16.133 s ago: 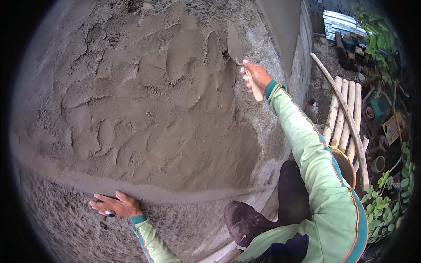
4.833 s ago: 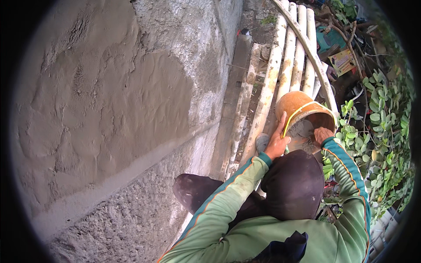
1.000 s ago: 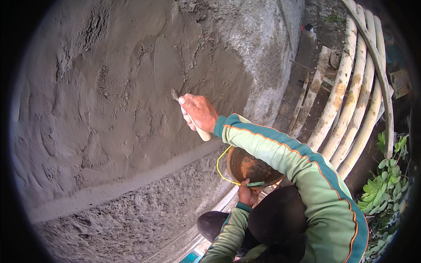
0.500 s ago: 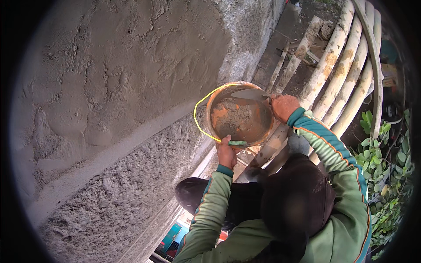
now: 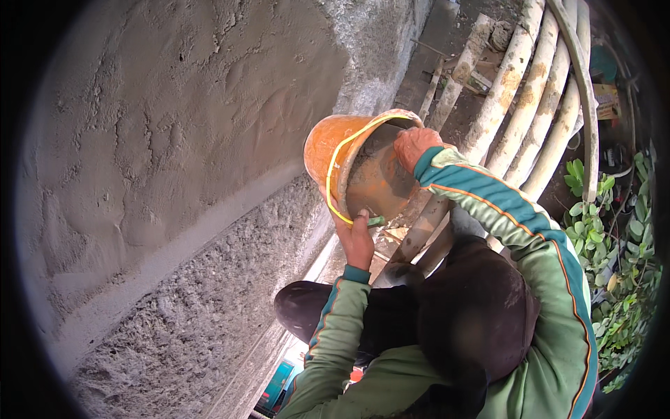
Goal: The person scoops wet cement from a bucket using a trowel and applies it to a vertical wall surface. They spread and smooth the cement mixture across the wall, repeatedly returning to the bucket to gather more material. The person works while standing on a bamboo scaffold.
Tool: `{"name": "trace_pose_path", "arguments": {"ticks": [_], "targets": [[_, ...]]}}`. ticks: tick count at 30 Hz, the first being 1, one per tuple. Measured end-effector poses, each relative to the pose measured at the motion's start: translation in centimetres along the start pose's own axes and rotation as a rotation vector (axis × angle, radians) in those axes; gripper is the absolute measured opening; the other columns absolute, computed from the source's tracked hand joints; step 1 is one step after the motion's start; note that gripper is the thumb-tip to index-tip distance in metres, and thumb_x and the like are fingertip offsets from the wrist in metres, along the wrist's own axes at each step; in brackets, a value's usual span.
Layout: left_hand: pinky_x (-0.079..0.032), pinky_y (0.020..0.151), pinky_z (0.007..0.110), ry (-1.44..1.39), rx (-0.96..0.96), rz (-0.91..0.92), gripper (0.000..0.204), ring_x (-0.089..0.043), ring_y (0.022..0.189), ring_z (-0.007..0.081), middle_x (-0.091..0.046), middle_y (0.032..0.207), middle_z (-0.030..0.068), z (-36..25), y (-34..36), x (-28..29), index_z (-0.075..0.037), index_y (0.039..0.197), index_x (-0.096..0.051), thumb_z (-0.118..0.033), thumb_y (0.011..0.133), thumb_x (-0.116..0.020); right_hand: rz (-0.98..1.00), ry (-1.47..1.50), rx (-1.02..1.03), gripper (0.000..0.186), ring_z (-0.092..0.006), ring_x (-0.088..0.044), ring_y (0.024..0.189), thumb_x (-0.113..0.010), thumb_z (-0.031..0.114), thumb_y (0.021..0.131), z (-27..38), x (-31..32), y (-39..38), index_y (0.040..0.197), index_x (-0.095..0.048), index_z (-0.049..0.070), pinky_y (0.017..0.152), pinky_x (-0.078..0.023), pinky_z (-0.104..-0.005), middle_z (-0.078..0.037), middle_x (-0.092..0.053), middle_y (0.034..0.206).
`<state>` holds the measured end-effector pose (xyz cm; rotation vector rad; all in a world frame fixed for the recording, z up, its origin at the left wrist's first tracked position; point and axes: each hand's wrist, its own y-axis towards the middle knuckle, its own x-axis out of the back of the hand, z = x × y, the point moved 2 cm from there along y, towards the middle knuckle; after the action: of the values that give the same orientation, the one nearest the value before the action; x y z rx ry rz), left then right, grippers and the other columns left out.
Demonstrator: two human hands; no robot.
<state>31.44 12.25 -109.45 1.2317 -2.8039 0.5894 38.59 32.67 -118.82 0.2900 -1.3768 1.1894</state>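
An orange bucket (image 5: 322, 145) is tipped on its side in front of the wall, its mouth turned right toward me. Grey mortar residue (image 5: 372, 183) coats its inside. My left hand (image 5: 358, 239) supports it from below, thumb over the rim beside the green grip (image 5: 375, 221) of its yellow bail handle (image 5: 335, 166). My right hand (image 5: 415, 146) is closed at the bucket's mouth around a trowel, whose handle is hidden in the fist. The trowel's dark blade (image 5: 399, 180) reaches down into the bucket and is only partly distinguishable from the shaded mortar.
A wall with wet grey plaster (image 5: 209, 105) fills the left, above a rough unplastered band (image 5: 202, 279). Long pale poles (image 5: 513, 87) lie side by side on the right. Leafy plants (image 5: 614, 272) grow at the lower right. My bent knee (image 5: 303, 307) is near the wall.
The bucket has gone from upright, mouth facing up, to tipped over with its base toward the wall. My right hand has moved left with the trowel, into the bucket's mouth.
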Motion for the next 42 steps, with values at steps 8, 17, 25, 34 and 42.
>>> {"name": "trace_pose_path", "arguments": {"ticks": [8, 17, 25, 34, 42], "targets": [[-0.048, 0.101, 0.037, -0.152, 0.173, 0.068, 0.077, -0.058, 0.118, 0.024, -0.052, 0.139, 0.014, 2.3, 0.3, 2.6, -0.004, 0.16, -0.025, -0.007, 0.089, -0.058, 0.247, 0.433, 0.116, 0.036, -0.0374, -0.073, 0.09, -0.059, 0.032, 0.099, -0.7, -3.0, -4.6, 0.096, -0.075, 0.0, 0.081, -0.057, -0.047, -0.022, -0.074, 0.09], [-0.062, 0.087, 0.054, -0.233, 0.426, -0.069, 0.045, -0.069, 0.102, 0.0336, -0.063, 0.117, 0.0172, 5.4, 1.1, 1.8, 0.004, 0.135, -0.049, -0.013, 0.094, -0.059, 0.627, 1.031, -0.159, 0.048, -0.0292, -0.069, 0.071, -0.072, 0.043, 0.093, -1.7, -1.3, -7.5, 0.114, -0.07, 0.0, 0.074, -0.056, -0.0415, -0.018, -0.07, 0.079], [-0.057, 0.091, 0.064, -0.578, 0.695, -0.103, 0.046, -0.067, 0.113, 0.043, -0.062, 0.131, 0.0209, 9.9, 2.2, 4.8, -0.001, 0.139, -0.044, -0.02, 0.098, -0.055, 0.44, 1.841, 0.156, 0.023, -0.014, -0.062, 0.062, -0.065, 0.016, 0.101, -2.0, -0.7, -7.6, 0.118, -0.057, 0.003, 0.049, -0.052, -0.0301, -0.004, -0.06, 0.087], [-0.051, 0.102, 0.064, -0.44, 0.781, -0.172, 0.046, -0.059, 0.126, 0.0447, -0.055, 0.142, 0.0238, 10.5, 0.7, 4.8, 0.001, 0.143, -0.043, -0.023, 0.103, -0.042, -0.763, 2.485, 0.194, 0.032, -0.0135, -0.056, 0.066, -0.058, 0.025, 0.103, -8.4, 11.0, -7.2, 0.129, -0.05, 0.008, 0.054, -0.048, -0.0283, -0.005, -0.056, 0.089], [-0.057, 0.091, 0.067, -0.647, 0.798, -0.105, 0.047, -0.066, 0.117, 0.044, -0.061, 0.137, 0.018, 15.0, -1.4, 9.8, -0.005, 0.14, -0.048, -0.024, 0.098, -0.055, -1.772, 1.922, -0.134, 0.032, -0.0153, -0.06, 0.078, -0.065, 0.004, 0.098, -9.2, 11.8, 4.1, 0.122, -0.044, 0.008, 0.071, -0.054, -0.0325, -0.005, -0.057, 0.098]]}}
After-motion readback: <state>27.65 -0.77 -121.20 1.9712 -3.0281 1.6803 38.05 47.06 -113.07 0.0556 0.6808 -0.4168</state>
